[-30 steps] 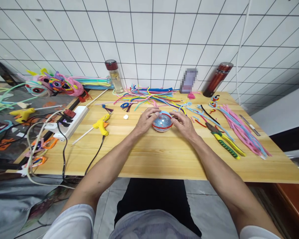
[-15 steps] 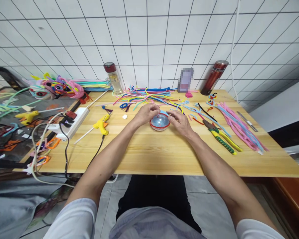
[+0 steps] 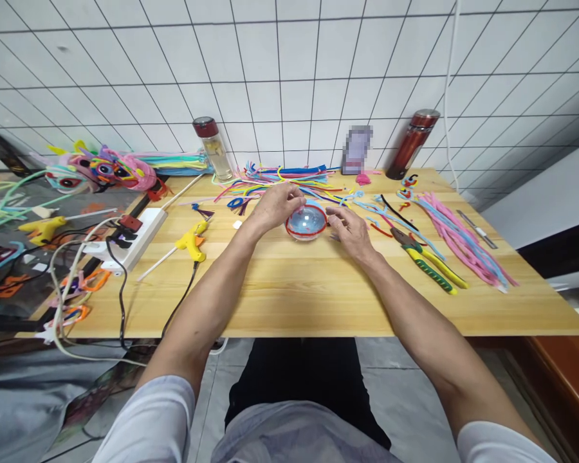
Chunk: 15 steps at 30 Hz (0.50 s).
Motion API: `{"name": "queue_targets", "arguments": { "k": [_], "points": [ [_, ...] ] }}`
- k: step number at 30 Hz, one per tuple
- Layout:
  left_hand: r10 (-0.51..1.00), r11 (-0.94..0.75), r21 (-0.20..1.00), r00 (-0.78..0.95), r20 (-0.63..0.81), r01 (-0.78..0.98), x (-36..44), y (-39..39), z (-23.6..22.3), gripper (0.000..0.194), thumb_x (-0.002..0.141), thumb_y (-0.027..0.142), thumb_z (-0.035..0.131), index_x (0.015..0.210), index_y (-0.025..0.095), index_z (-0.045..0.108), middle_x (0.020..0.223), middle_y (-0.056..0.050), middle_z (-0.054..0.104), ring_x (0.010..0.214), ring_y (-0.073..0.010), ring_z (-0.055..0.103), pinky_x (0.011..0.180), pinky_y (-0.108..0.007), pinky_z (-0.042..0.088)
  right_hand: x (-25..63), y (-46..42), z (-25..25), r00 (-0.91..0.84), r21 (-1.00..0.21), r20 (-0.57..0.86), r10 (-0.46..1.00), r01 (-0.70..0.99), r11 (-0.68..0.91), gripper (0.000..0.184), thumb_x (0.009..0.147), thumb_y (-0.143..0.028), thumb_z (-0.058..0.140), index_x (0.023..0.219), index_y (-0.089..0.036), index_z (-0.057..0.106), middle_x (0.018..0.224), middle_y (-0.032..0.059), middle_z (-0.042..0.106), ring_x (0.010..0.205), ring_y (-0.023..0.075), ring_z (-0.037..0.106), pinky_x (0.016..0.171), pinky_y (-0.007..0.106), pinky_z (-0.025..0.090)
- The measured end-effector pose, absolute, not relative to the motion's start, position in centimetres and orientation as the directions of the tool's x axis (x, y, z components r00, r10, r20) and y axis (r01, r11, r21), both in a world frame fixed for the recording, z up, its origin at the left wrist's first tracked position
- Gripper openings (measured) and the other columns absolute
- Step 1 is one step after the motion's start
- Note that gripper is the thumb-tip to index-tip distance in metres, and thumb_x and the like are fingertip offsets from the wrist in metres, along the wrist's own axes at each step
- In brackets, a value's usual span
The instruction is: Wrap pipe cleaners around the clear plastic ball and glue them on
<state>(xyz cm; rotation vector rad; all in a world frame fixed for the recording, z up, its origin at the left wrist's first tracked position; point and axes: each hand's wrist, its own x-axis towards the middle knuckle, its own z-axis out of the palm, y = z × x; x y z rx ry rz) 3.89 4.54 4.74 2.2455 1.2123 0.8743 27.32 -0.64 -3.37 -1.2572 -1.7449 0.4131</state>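
Observation:
A small clear bowl [image 3: 305, 222] with a red rim sits on the wooden table in front of me. Some light blue shows behind its far rim. My left hand [image 3: 280, 207] is closed, thumb and fingertips pinched at the bowl's far left rim. On the other side my right hand [image 3: 351, 233] is beside the right rim, its fingers apart, with nothing seen in it. Behind the bowl lies a loose pile of coloured pipe cleaners [image 3: 270, 183].
To the left are a yellow glue gun [image 3: 192, 242] and a white power strip [image 3: 142, 238] with cords. Green-yellow pliers [image 3: 431, 263] and pink pipe cleaners [image 3: 456, 231] lie to the right. A glass bottle [image 3: 215, 151] and a red flask [image 3: 412, 146] stand by the wall.
My right hand has moved off the bowl's rim and its fingers have spread slightly. My left hand stays at the left rim. The whole view has shifted a little.

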Motion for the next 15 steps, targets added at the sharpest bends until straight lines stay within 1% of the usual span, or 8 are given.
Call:
{"name": "queue_targets", "arguments": {
  "k": [3,6,15],
  "points": [
    [0.868,-0.491,0.682,0.369,0.332,0.542,3.4,5.3,5.1,0.017,0.087,0.028,0.062,0.082,0.017,0.074,0.086,-0.005,0.077,0.079,-0.0194,0.066,0.079,-0.033,0.051,27.4,-0.7,-3.3,-0.046,-0.705,0.487,0.872,0.569,0.423,0.047,0.102,-0.059,0.050,0.119,-0.022,0.075,0.121,0.0122,0.077,0.107,0.0265,0.072,0.095,0.043,0.058],
    [0.875,-0.478,0.701,0.359,0.326,0.529,3.2,5.8,5.5,0.017,0.088,0.027,0.062,0.081,0.016,0.074,0.090,-0.006,0.078,0.081,-0.0192,0.067,0.078,-0.032,0.050,27.5,-0.7,-3.3,-0.038,-0.707,0.478,0.877,0.576,0.410,0.049,0.103,-0.060,0.049,0.120,-0.022,0.075,0.122,0.0123,0.077,0.109,0.0268,0.072,0.094,0.042,0.058],
    [0.875,-0.474,0.644,0.400,0.271,0.601,2.4,5.4,6.7,0.019,0.088,0.027,0.062,0.077,0.016,0.072,0.086,-0.004,0.075,0.078,-0.0169,0.062,0.077,-0.031,0.045,27.6,-0.4,-4.1,-0.049,-0.697,0.499,0.865,0.570,0.435,0.059,0.101,-0.071,0.048,0.119,-0.023,0.077,0.118,0.0115,0.079,0.108,0.0279,0.074,0.097,0.045,0.058]
  ]
}}
